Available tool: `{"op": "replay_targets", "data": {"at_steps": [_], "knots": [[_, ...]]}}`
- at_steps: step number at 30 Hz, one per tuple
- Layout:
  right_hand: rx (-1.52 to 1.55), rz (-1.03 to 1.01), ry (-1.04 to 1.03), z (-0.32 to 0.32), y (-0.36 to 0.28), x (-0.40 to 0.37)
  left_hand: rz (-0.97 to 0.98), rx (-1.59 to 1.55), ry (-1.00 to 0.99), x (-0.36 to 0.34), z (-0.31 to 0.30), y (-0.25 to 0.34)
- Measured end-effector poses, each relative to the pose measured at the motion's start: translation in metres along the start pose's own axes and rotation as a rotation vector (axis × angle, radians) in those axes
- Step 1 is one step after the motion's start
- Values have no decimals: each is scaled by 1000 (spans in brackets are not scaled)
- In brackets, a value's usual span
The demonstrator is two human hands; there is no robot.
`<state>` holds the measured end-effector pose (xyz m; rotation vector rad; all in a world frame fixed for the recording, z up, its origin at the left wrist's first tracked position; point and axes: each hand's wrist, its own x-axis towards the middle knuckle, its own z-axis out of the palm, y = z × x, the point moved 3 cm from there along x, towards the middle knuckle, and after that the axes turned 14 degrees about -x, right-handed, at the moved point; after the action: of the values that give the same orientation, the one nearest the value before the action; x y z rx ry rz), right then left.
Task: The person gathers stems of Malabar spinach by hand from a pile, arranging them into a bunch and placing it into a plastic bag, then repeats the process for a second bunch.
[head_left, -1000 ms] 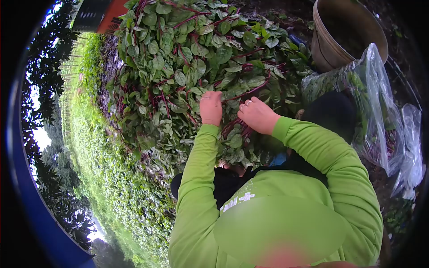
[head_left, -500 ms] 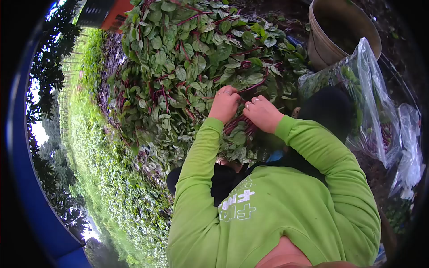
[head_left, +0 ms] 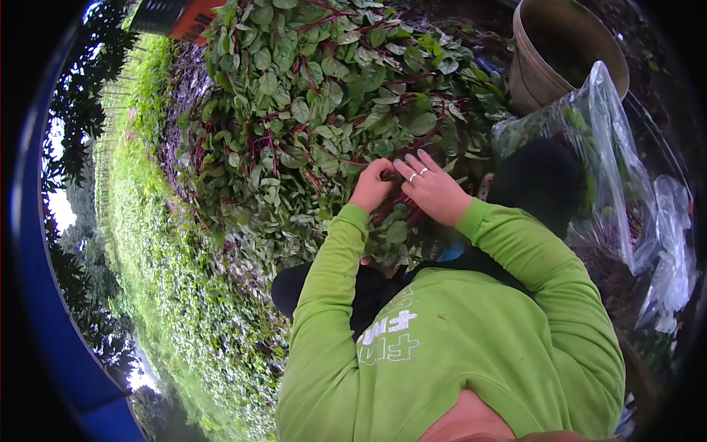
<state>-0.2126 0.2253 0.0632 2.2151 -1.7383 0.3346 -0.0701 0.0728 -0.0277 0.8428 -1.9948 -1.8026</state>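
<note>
A large heap of leafy greens with dark red stems (head_left: 294, 110) lies in front of me. Over its near edge, my left hand (head_left: 374, 184) has its fingers curled together, and whatever is between them is too small to make out. Touching or nearly touching it, my right hand (head_left: 433, 190), with rings on it, has its fingers stretched out and slightly apart, back upward. Beneath my right hand is a bunch of red stems (head_left: 414, 212), partly hidden by the fingers.
A brown bucket (head_left: 519, 74) stands at the upper right. Beside my dark-clothed knee is a clear plastic bag (head_left: 607, 140) with greens inside, and crumpled plastic (head_left: 670, 250) lies further right. An orange and black container (head_left: 193, 22) is at the upper left.
Both hands have moved slightly toward my body. My right hand's fingers have straightened from a pinch, and the red stem that ran between the hands no longer shows there.
</note>
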Motion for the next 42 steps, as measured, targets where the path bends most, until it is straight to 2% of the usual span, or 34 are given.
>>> {"op": "replay_targets", "data": {"at_steps": [2,4,5,6,8,11,14,15,18,19,23,26,27,30,31,34,35,38,41,42], "knots": [[52,41,-174,14,1,0,-145,-52,-99,-3,3,5],[66,23,-118,15,-1,0,-254,-104,-224,-1,2,27],[74,16,-92,15,-2,-1,-371,-223,-248,7,-6,33],[78,8,-146,16,-3,-1,-354,-388,-207,16,-12,41],[87,-10,-254,16,-6,1,-217,-227,-38,44,-6,59],[74,-8,-225,19,-9,-4,205,623,-102,82,26,40],[54,40,-325,25,-5,-9,263,1057,-102,86,53,35],[50,50,-386,22,-1,-11,323,1075,-56,87,53,35],[-19,114,-360,21,4,-10,242,886,9,73,36,32],[-20,120,-292,23,5,-10,284,879,36,63,28,36],[-23,114,4,21,9,-2,228,660,-1,15,-18,48],[-9,105,-4,30,6,-2,-96,358,-51,-19,-43,56],[-5,87,-72,32,4,-1,-43,253,-77,-30,-49,56],[41,-28,-168,28,-3,4,-110,393,-105,-52,-56,50],[63,-77,-183,24,-6,6,157,699,-237,-55,-54,58],[99,-190,-188,19,-19,6,97,1031,-437,-63,-39,64],[85,-216,-209,18,-23,5,57,1037,-473,-64,-38,60],[82,-227,-171,17,-26,4,215,803,-342,-68,-41,48],[96,-175,-193,16,-18,11,187,748,-367,-63,-46,40],[93,-161,-209,18,-17,13,157,870,-412,-60,-43,42]]}}
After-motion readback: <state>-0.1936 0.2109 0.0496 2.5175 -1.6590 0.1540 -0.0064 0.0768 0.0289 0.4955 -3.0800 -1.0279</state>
